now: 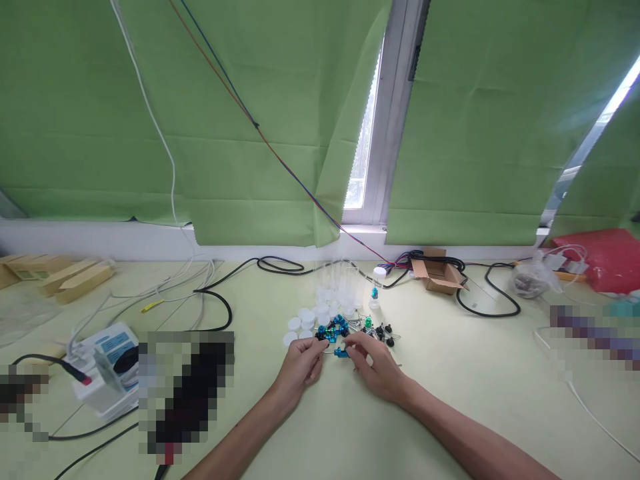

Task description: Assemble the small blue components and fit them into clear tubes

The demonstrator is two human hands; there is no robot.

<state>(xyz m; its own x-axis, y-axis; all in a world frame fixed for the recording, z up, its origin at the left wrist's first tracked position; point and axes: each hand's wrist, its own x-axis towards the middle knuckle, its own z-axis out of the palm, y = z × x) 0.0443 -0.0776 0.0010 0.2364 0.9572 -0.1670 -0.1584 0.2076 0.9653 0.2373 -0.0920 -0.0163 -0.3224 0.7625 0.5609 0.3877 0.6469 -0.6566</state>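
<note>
Both my hands meet above the table, in front of a pile of small parts. My right hand (377, 367) pinches a small blue metallic part (341, 353) between thumb and fingers. A thin silvery rod (329, 352) runs from that part toward my left hand (301, 363), whose fingers are closed around its end, partly hidden. Just behind lie more blue parts (340, 325), a green part (368, 322) and several black-headed pieces (389, 341). White round caps (307, 316) are gathered to the left of the pile. Behind it stand clear tubes (350, 283).
A capped clear vial (375, 293) with a blue piece inside stands behind the pile. Farther back are an open cardboard box (440, 277) and black cables (285, 265). At left sit a white power strip (107, 360) and yellowish boxes (83, 280); a red bag (600, 257) lies at far right.
</note>
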